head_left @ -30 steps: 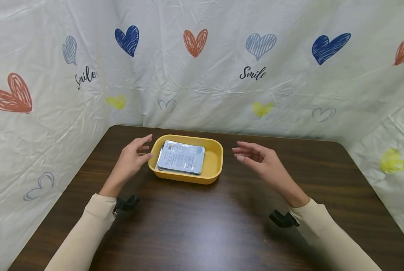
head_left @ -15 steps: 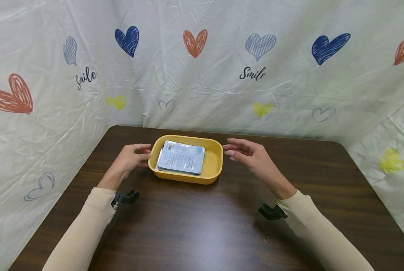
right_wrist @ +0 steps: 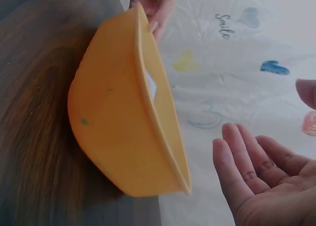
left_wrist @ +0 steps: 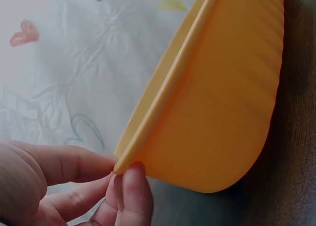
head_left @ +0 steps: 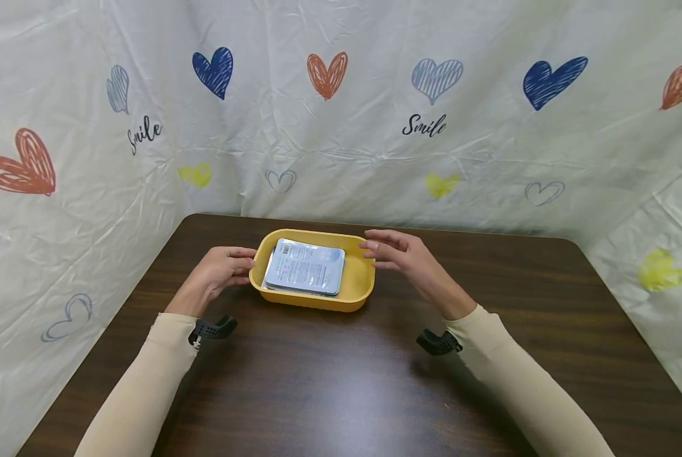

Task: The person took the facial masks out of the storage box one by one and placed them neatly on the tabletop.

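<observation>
A yellow plastic bin (head_left: 357, 279) stands on the dark wooden table. Inside it, towards the left, lies a small stack of flat light-blue printed packets (head_left: 305, 268). My left hand (head_left: 218, 273) is at the bin's left end; in the left wrist view, thumb (left_wrist: 81, 163) and fingertips (left_wrist: 137, 191) pinch the rim from both sides. At the right end my right hand (head_left: 404, 257) hovers by the rim. The right wrist view has its fingers (right_wrist: 237, 159) loosely extended and apart from the bin, holding nothing.
Behind the table hangs a white cloth (head_left: 369, 152) printed with hearts and the word "Smile". The table (head_left: 318, 381) extends in front of the bin and to its right. Each wrist wears a black strap (head_left: 215, 328).
My right hand has moved left to the bin's right rim. My left hand has lowered slightly and now pinches the left rim. The bin and packets have stayed in place.
</observation>
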The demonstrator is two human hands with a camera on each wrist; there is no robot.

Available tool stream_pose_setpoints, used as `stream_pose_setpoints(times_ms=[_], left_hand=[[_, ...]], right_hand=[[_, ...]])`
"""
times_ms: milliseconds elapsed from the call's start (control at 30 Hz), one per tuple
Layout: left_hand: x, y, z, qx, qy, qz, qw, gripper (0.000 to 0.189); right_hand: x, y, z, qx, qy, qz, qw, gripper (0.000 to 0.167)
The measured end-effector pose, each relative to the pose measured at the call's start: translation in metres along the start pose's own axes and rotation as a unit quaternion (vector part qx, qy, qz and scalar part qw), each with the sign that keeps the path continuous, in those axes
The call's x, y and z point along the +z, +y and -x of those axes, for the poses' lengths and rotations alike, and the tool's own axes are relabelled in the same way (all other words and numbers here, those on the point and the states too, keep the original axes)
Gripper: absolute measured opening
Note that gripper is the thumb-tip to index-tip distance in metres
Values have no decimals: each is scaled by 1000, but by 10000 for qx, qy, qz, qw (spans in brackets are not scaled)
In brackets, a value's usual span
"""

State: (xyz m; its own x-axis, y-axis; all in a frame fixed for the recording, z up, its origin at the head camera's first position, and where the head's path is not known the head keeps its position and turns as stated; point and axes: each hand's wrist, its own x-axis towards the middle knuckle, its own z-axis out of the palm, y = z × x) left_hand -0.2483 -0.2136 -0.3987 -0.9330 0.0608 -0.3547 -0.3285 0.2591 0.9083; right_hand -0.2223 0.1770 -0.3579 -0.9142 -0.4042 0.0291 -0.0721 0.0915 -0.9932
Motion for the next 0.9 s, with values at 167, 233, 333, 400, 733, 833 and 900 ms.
stream_pose_setpoints(times_ms=[167, 233, 333, 400, 733, 833, 900], left_hand=[[-2, -5, -3, -21, -186, 341, 9992, 47], [-3, -7, -4, -29, -253, 426, 9988, 49], [-5, -9, -3, -48, -329, 501, 9982, 49], [-5, -10, -3, -28, -418, 564, 9975, 50], [-5, -12, 0, 117, -558, 908, 9942, 52], [-4, -14, -1, 102, -486, 1010, 9936, 51], [-3, -15, -2, 95, -463, 1052, 9933, 50]], right_hand=[[5, 1, -11, 117, -37, -23, 9999, 54], [8, 1, -15, 179, -15, -20, 9998, 54], [11, 1, -20, 273, 7, -17, 9996, 55], [13, 1, -24, 336, 15, 12, 9994, 54], [24, 1, -39, 490, -109, -38, 9987, 57], [25, 4, -45, 554, -130, -50, 9984, 59], [27, 6, -48, 573, -143, -60, 9982, 58]])
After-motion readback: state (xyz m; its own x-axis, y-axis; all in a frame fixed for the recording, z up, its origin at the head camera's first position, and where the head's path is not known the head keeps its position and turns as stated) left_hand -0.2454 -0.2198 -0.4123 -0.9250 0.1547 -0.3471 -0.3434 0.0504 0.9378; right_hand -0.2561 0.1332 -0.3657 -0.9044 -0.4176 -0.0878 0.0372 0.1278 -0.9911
